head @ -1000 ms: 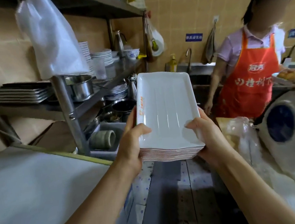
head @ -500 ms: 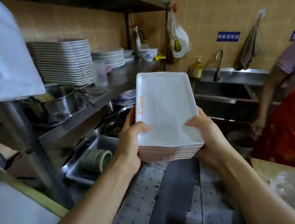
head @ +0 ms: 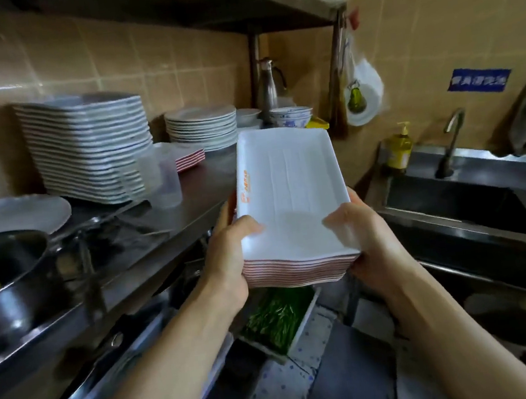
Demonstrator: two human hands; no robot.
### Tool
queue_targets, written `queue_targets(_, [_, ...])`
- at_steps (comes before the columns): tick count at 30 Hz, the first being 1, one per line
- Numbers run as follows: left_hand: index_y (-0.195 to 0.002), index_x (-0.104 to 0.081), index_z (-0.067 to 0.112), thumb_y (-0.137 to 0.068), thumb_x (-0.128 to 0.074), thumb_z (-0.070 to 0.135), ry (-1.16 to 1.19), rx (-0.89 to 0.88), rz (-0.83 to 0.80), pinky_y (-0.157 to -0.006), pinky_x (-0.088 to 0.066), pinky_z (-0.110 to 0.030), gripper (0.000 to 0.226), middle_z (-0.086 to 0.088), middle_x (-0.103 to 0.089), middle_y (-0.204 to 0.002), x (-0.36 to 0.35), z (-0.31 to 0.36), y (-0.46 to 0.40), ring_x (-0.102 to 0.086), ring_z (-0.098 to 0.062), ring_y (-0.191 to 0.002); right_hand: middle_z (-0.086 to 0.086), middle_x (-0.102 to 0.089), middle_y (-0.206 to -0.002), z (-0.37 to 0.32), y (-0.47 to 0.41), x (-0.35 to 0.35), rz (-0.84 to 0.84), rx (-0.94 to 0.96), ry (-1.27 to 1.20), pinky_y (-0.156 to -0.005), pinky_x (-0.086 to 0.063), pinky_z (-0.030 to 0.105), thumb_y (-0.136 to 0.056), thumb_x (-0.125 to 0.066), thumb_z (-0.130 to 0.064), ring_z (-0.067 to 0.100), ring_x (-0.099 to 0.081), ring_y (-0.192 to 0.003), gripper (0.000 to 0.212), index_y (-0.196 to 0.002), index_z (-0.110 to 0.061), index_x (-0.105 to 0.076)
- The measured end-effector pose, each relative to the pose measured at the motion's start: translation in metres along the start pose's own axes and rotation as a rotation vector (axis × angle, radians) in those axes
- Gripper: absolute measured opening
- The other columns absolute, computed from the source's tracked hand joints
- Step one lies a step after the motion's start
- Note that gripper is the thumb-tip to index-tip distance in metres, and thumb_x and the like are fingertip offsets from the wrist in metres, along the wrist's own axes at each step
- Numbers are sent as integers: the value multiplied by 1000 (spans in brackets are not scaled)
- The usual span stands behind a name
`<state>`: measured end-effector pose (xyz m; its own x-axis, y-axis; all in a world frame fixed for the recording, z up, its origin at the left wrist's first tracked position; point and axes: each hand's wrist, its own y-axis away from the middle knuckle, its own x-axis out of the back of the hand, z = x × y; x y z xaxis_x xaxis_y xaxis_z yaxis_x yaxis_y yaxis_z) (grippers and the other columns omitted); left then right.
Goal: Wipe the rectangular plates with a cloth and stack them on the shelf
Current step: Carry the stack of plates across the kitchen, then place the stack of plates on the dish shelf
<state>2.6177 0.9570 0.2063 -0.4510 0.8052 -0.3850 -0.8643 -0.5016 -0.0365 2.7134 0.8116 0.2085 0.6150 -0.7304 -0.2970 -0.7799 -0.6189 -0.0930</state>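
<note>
No legible text (print blurred)

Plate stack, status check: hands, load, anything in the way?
Left hand, right hand grip plate stack. Off shelf. Plastic cup ahead-left.

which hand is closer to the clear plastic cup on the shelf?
Left. The left hand grips the plate stack's left edge, on the clear plastic cup's side; the right hand grips the far edge.

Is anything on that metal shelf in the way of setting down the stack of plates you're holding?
Partly. A clear plastic cup and a small red-edged plate stack sit ahead of the held stack. The shelf nearest it looks bare.
</note>
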Motion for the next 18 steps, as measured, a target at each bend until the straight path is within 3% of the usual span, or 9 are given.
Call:
queue_targets(5, [-125,-57,25,-63,-53,6,-13,-107,98,-61,-55,-27,64,-6,-72,-101,-10,-2,-71,-70,-22,-82,4,-71,-106,6,-98,23,-117,-16,-50,-68,-56,40,-59,-50,-7,30,-69,-93,59,-103,-43,-66])
queue_targets(7, [-126,-56,26,-70,-50,0,1,-156,147,-59,-55,-24,62,-3,-73,-99,-15,-6,-98,-70,-18,-79,5,-70,-110,6,-136,31,-195,-26,-76,-73,-56,44,-61,-50,-6,31,-68,-97,60,-108,-39,-64])
queue_targets(10, [-123,-58,25,-59,-51,6,21,-222,208,-59,-54,-23,67,-3,-72,-103,-26,-7,-136,-70,-18,-83,7,-67,-116,-1,-192,39,-285,-68,-80,-75,-57,43,-67,-47,-2,32,-65,-102,64,-124,-30,-55])
queue_targets(12, [-124,-58,21,-56,-50,7,27,-249,269,-62,-54,-23,70,-7,-71,-107,-33,-5,-161,-69,-20,-86,10,-65,-119,-7,-226,42,-349,-98,-55,-85,-55,49,-76,-42,3,34,-63,-106,62,-131,-24,-49])
queue_targets(15, [-126,-56,21,-57,-49,7,16,-285,355,-69,-56,-28,71,-10,-68,-113,-37,-1,-195,-67,-23,-94,13,-63,-122,-17,-270,41,-437,-130,-52,-95,-48,53,-81,-36,6,36,-60,-110,58,-133,-19,-48])
queue_targets(18, [-122,-57,23,-57,-48,8,0,-291,446,-88,-50,-48,68,-14,-66,-117,-36,8,-226,-62,-37,-106,14,-64,-120,-23,-305,31,-508,-173,-86,-85,-52,45,-81,-33,6,34,-62,-103,54,-127,-16,-52])
